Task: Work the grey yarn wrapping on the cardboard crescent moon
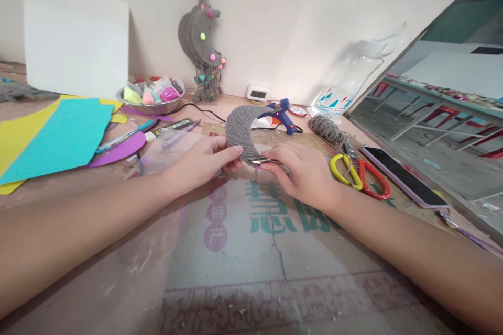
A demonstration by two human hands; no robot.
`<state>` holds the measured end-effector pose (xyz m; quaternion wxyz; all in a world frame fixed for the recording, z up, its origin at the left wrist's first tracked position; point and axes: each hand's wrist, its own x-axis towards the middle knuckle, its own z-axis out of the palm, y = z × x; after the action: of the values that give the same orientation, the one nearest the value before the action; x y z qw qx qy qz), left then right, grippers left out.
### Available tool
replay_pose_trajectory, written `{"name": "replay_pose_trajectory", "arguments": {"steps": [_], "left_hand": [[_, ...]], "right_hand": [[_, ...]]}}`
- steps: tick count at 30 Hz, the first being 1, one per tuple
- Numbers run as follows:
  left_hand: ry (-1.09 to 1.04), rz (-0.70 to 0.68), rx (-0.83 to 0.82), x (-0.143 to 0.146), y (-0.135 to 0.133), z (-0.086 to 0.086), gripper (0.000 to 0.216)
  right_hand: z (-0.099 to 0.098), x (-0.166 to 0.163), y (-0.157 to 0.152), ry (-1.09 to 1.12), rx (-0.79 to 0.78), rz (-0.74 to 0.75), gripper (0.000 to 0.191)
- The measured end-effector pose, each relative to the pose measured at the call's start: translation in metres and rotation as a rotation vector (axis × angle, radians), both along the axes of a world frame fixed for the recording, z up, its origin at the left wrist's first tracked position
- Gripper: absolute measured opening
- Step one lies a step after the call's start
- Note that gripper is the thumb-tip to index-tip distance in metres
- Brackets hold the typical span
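A crescent moon shape [238, 128] wrapped in grey yarn is upright before me. My left hand [212, 159] pinches its lower left edge between thumb and fingers. At the crescent's lower tip, my right hand [298, 170] grips a small shiny metal tool [257, 161]; most of it is hidden by the fingers, so its kind is unclear. The tool's tip touches or overlaps the yarn. A loose grey strand [277, 246] trails down over the printed cardboard [236, 267] below my hands.
Behind the crescent lies a blue glue gun [288, 118]. On the right are a grey yarn bundle [328, 130], scissors [363, 175] with yellow and red handles, and a phone [404, 175]. Coloured sheets [58, 138] and a metal bowl [153, 106] stand left; a finished-looking moon hanging [202, 36] is at the wall.
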<state>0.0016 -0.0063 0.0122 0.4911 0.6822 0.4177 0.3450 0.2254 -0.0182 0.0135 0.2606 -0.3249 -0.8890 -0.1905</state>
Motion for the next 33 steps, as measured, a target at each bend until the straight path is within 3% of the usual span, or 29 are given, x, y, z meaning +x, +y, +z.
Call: {"name": "replay_pose_trajectory", "arguments": {"steps": [13, 33], "left_hand": [[-0.235, -0.037, -0.228, 0.0014, -0.0019, -0.0030, 0.027], [-0.246, -0.045, -0.254, 0.0022, -0.0017, -0.0025, 0.025]], "right_hand": [[0.0011, -0.0006, 0.0009, -0.079, 0.056, 0.027, 0.018], [-0.0014, 0.0005, 0.0016, -0.045, 0.028, 0.030, 0.017]]}}
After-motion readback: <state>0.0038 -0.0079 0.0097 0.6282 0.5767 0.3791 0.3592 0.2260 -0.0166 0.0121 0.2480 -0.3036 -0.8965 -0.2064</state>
